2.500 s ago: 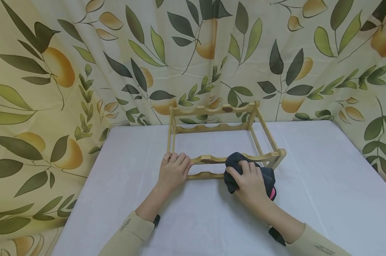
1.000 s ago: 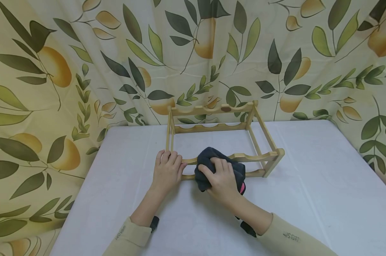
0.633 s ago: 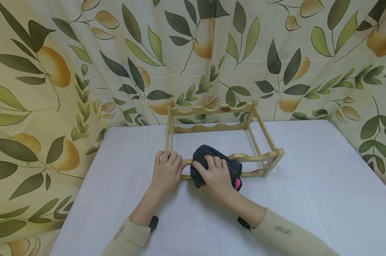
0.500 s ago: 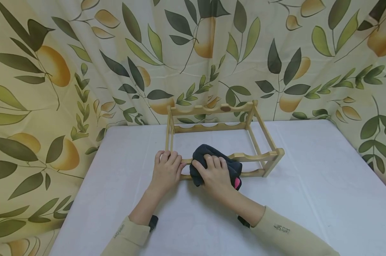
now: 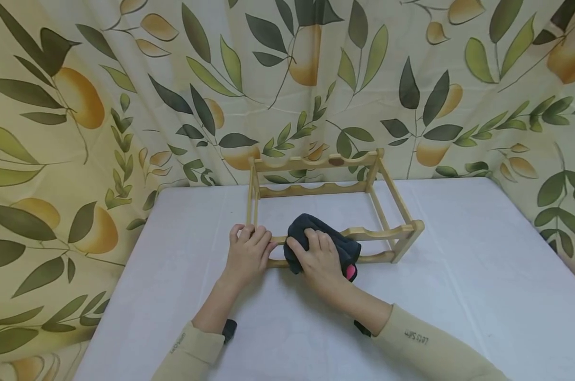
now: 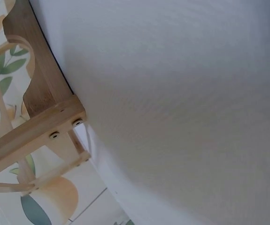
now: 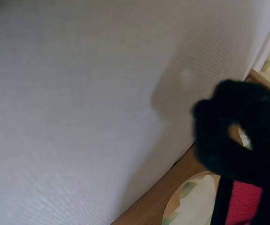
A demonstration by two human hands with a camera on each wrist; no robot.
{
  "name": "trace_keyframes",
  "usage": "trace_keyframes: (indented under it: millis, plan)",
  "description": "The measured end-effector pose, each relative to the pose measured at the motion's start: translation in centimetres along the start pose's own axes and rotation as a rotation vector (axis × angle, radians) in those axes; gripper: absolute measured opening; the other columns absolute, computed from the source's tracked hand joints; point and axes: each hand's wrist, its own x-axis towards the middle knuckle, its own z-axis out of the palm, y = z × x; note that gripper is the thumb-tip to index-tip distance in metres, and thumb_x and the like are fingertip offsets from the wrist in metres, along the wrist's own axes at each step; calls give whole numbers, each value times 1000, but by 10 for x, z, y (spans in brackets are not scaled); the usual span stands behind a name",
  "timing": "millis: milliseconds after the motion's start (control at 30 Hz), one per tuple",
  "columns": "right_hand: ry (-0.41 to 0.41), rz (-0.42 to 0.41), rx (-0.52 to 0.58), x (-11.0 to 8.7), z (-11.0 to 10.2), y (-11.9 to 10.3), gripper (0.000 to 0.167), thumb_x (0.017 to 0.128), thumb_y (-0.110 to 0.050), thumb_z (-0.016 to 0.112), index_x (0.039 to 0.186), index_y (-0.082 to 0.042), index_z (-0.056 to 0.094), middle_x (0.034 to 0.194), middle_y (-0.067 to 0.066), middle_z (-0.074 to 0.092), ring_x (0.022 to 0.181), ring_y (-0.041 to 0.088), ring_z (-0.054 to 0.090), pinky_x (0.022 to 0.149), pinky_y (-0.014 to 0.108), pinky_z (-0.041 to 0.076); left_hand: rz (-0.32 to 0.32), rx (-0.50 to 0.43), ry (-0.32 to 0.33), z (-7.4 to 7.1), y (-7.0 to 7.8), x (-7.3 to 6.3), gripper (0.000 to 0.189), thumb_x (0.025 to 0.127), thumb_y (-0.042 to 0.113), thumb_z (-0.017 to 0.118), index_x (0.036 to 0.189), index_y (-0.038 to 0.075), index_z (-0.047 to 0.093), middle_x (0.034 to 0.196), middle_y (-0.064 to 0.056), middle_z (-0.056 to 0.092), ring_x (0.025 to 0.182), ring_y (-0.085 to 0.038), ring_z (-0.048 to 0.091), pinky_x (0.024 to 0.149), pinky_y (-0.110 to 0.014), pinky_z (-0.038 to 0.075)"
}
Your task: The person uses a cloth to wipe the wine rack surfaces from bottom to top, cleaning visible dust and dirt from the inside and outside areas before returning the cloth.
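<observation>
A light wooden rack [image 5: 375, 234] with scalloped rails stands on the table, its front rails facing me. My left hand [image 5: 244, 256] holds the rack's front left corner, fingers bent over the top. Just right of it, my right hand [image 5: 323, 267] grips a bunched dark navy cloth [image 5: 342, 247] against the front top rail. A pink patch [image 5: 351, 272] shows at the cloth's lower edge. In the right wrist view the cloth [image 7: 214, 145] hangs in a loop over the lower rail [image 7: 149, 206]. The left wrist view shows the rack's corner post [image 6: 36, 129] with screw heads; neither wrist view shows fingers.
A white cloth covers the table [image 5: 459, 296]. Right behind its far edge hangs a curtain [image 5: 287, 79] printed with leaves and fruit, close to the rack's back rails. The curtain continues along the left side.
My right hand has slid the navy cloth leftward along the front rail, from near its right end to beside my left hand. In the last half second it barely moves. My left hand keeps its hold.
</observation>
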Motion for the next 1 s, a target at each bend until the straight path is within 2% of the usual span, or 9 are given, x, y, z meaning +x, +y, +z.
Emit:
trace_keyframes:
  millis: [200, 400, 567, 700, 833, 1000]
  plan:
    - [70, 8, 64, 6, -6, 2, 48, 58, -6, 81, 100, -11, 58, 98, 22, 51, 78, 33, 50, 65, 40, 47, -3, -1, -9, 1, 1, 1, 39, 100, 35, 27, 85, 11, 53, 83, -1, 47, 85, -23, 44, 85, -45, 31]
    - [85, -20, 132, 5, -12, 8, 46, 57, -3, 81, 97, -9, 58, 91, 21, 51, 72, 30, 50, 60, 38, 47, -37, 12, -41, -1, 2, 0, 40, 100, 35, 25, 84, 11, 53, 83, 0, 47, 87, -23, 43, 85, -46, 30]
    - [50, -32, 126, -9, -19, 18, 46, 55, -3, 80, 95, -10, 58, 90, 20, 50, 70, 30, 49, 57, 38, 46, -54, 21, -64, -3, 3, -1, 41, 100, 36, 25, 86, 10, 53, 83, 0, 47, 88, -23, 43, 86, -45, 29]
    - [12, -36, 118, -20, -23, 24, 42, 57, -2, 76, 95, -10, 58, 91, 20, 51, 70, 30, 48, 57, 38, 45, -70, -8, -64, -4, 4, 0, 39, 100, 35, 27, 85, 10, 53, 83, 0, 47, 88, -23, 43, 86, -46, 29]
    - [-31, -46, 125, -30, -25, 26, 40, 60, -1, 74, 95, -10, 58, 92, 20, 51, 71, 30, 48, 58, 39, 46, -65, -21, -57, -4, 4, 0, 39, 100, 35, 26, 85, 10, 53, 82, 0, 47, 88, -23, 43, 85, -46, 29]
    - [-99, -41, 137, -38, -24, 26, 45, 59, -1, 77, 98, -10, 57, 93, 19, 50, 74, 30, 47, 62, 39, 46, -61, -12, -56, -3, 4, 0, 38, 100, 35, 27, 85, 10, 53, 83, -1, 47, 88, -23, 43, 85, -46, 30]
